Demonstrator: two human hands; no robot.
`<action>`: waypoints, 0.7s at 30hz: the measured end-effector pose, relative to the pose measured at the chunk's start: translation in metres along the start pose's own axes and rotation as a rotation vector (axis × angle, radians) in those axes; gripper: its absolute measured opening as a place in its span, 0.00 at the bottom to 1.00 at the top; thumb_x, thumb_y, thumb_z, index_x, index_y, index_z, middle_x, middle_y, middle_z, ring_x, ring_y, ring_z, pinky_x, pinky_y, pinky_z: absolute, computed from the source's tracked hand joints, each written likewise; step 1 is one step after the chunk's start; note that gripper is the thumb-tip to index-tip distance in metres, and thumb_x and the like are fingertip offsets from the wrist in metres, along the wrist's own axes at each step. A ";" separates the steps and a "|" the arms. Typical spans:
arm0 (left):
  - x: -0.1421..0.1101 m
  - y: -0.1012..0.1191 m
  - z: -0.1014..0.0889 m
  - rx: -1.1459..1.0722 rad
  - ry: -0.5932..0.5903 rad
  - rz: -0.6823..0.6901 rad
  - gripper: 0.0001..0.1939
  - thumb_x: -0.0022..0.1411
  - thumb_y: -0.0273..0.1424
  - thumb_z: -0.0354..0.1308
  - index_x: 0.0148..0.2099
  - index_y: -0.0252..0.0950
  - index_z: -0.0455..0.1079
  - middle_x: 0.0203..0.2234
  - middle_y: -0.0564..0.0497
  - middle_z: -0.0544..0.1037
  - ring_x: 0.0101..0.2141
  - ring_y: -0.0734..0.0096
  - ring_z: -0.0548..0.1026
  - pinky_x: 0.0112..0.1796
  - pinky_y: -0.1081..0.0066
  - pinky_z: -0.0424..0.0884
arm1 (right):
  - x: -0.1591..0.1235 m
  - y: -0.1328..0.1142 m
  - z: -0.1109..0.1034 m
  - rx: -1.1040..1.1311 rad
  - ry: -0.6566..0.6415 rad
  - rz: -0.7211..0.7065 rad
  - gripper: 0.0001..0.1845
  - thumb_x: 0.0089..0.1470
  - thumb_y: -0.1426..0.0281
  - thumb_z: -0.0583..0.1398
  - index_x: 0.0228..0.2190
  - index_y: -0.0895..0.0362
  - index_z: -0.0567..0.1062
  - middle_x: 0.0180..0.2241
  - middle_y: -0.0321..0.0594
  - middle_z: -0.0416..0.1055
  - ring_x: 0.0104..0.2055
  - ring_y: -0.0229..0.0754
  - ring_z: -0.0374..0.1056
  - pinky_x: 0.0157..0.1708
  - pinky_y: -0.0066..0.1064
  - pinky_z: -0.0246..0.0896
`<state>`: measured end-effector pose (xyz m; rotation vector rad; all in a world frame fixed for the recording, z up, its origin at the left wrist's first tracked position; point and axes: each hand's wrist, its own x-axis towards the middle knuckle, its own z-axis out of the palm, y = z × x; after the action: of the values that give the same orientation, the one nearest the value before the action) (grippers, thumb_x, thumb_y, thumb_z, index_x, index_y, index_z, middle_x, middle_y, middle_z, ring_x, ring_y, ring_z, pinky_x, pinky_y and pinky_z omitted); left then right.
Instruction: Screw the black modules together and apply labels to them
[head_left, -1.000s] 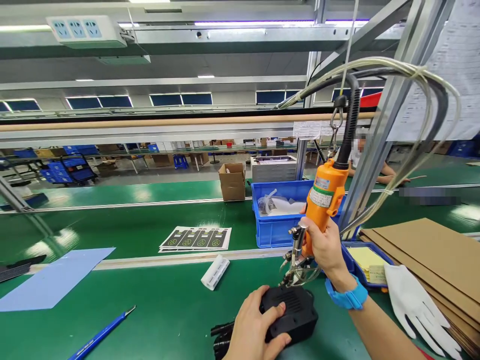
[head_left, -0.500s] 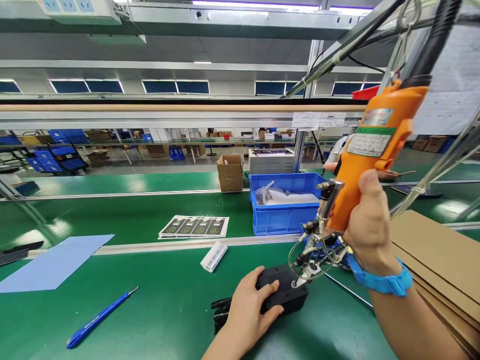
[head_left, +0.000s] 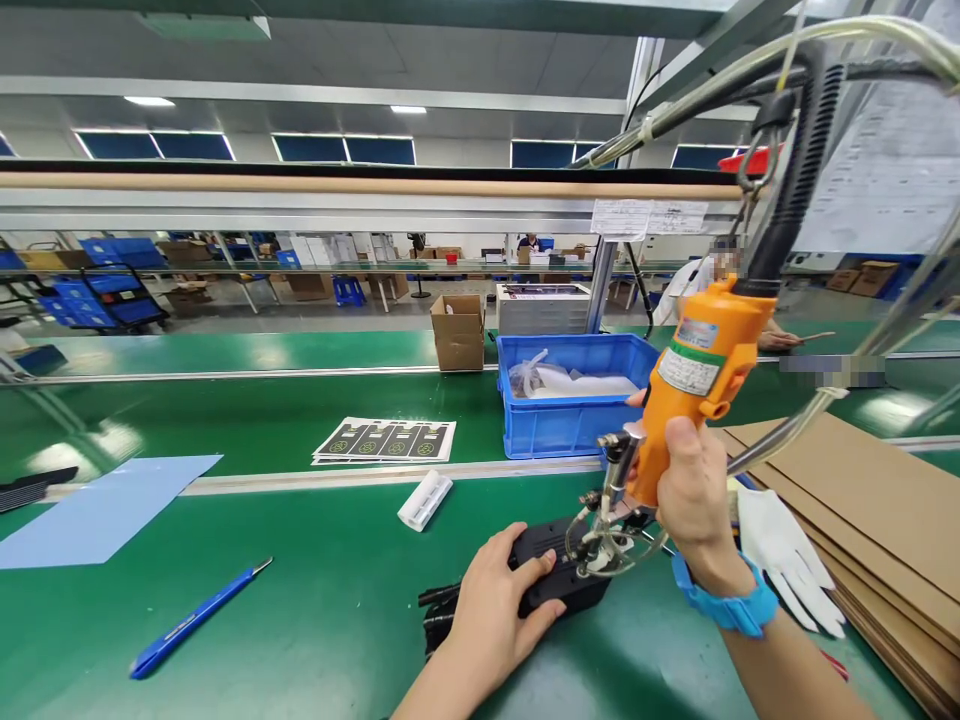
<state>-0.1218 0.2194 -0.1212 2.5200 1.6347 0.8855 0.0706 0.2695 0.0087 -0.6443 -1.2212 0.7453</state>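
Note:
My left hand (head_left: 491, 610) rests on a black plastic box (head_left: 555, 575) lying on the green bench, fingers curled over its near side, holding it down. A bundle of black cable sticks out to the box's left. My right hand (head_left: 694, 495) is wrapped round an orange electric screwdriver (head_left: 694, 385) that hangs from a black cable overhead. Its metal tip, ringed by thin clear tubes, touches the top right of the box. I wear a blue band on my right wrist.
A blue crate (head_left: 570, 405) with plastic bags stands behind the box. A white glove (head_left: 784, 560) and cardboard sheets (head_left: 862, 500) lie at the right. A white part (head_left: 425, 500), printed label sheet (head_left: 384, 440), blue knife (head_left: 191, 620) and blue sheet (head_left: 97, 510) lie left. Another person sits beyond the frame.
My right hand brought the screwdriver down from its raised, tilted pose, and the tip sits on the box again. My left hand stayed on the box.

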 end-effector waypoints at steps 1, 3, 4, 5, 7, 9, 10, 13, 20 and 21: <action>0.000 0.000 0.000 -0.006 0.002 -0.003 0.23 0.52 0.36 0.70 0.51 0.43 0.76 0.56 0.35 0.71 0.51 0.43 0.74 0.47 0.46 0.75 | -0.002 0.000 0.000 0.004 0.005 -0.009 0.23 0.55 0.47 0.59 0.42 0.50 0.72 0.22 0.33 0.64 0.16 0.37 0.58 0.10 0.29 0.55; 0.000 0.000 0.001 -0.017 0.008 -0.007 0.23 0.52 0.36 0.70 0.51 0.44 0.76 0.56 0.35 0.70 0.51 0.43 0.74 0.47 0.46 0.75 | -0.007 0.000 0.000 0.005 0.016 -0.013 0.21 0.54 0.46 0.58 0.40 0.49 0.72 0.22 0.34 0.64 0.15 0.39 0.58 0.09 0.31 0.56; 0.000 0.000 0.002 -0.023 0.014 -0.009 0.23 0.52 0.36 0.70 0.51 0.44 0.76 0.56 0.35 0.70 0.51 0.43 0.74 0.47 0.46 0.75 | -0.010 0.000 0.001 0.002 0.025 -0.010 0.21 0.54 0.46 0.58 0.40 0.48 0.72 0.22 0.35 0.65 0.15 0.39 0.58 0.09 0.31 0.55; -0.001 0.000 0.003 -0.026 0.021 -0.011 0.23 0.52 0.36 0.70 0.51 0.44 0.76 0.56 0.35 0.70 0.51 0.43 0.74 0.47 0.46 0.75 | -0.013 0.001 0.001 0.003 0.033 -0.007 0.21 0.54 0.46 0.58 0.40 0.47 0.72 0.22 0.35 0.65 0.14 0.40 0.58 0.08 0.32 0.55; -0.001 -0.001 0.004 -0.028 0.038 -0.007 0.23 0.52 0.36 0.70 0.51 0.44 0.76 0.55 0.35 0.70 0.51 0.43 0.74 0.47 0.46 0.75 | -0.018 0.003 0.000 0.019 0.037 -0.004 0.21 0.54 0.46 0.57 0.41 0.47 0.72 0.22 0.36 0.66 0.13 0.40 0.57 0.07 0.33 0.54; -0.001 -0.001 0.004 -0.027 0.052 -0.002 0.23 0.52 0.36 0.70 0.51 0.43 0.76 0.55 0.34 0.70 0.51 0.43 0.74 0.47 0.46 0.75 | -0.021 0.004 0.000 0.035 0.021 -0.016 0.21 0.54 0.47 0.57 0.41 0.48 0.73 0.22 0.35 0.67 0.13 0.40 0.56 0.07 0.33 0.52; -0.001 -0.001 0.004 -0.028 0.053 -0.002 0.23 0.52 0.36 0.70 0.51 0.43 0.76 0.55 0.34 0.70 0.51 0.43 0.74 0.47 0.46 0.75 | -0.022 0.003 -0.001 0.033 0.012 -0.025 0.22 0.54 0.47 0.57 0.42 0.48 0.73 0.22 0.35 0.67 0.13 0.40 0.57 0.07 0.33 0.52; -0.002 0.000 0.001 -0.041 0.038 -0.006 0.22 0.53 0.37 0.70 0.51 0.43 0.76 0.55 0.35 0.71 0.52 0.42 0.73 0.48 0.45 0.74 | -0.014 -0.011 0.003 0.026 0.021 -0.050 0.22 0.55 0.48 0.57 0.44 0.49 0.74 0.22 0.35 0.68 0.15 0.40 0.58 0.08 0.32 0.53; 0.001 0.002 -0.007 -0.123 -0.040 -0.021 0.22 0.54 0.34 0.68 0.53 0.41 0.76 0.57 0.34 0.69 0.56 0.44 0.69 0.54 0.48 0.69 | 0.015 -0.061 0.033 0.103 -0.016 -0.143 0.27 0.61 0.46 0.50 0.47 0.50 0.76 0.23 0.36 0.67 0.14 0.36 0.59 0.10 0.30 0.54; 0.001 0.001 -0.007 -0.132 -0.051 -0.024 0.22 0.54 0.34 0.69 0.53 0.41 0.76 0.57 0.35 0.69 0.56 0.44 0.69 0.54 0.48 0.69 | 0.015 -0.060 0.037 0.095 -0.025 -0.144 0.26 0.62 0.47 0.50 0.47 0.50 0.76 0.23 0.35 0.66 0.14 0.35 0.59 0.10 0.29 0.54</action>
<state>-0.1235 0.2179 -0.1143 2.4102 1.5351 0.8878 0.0469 0.2467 0.0730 -0.4649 -1.2341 0.6877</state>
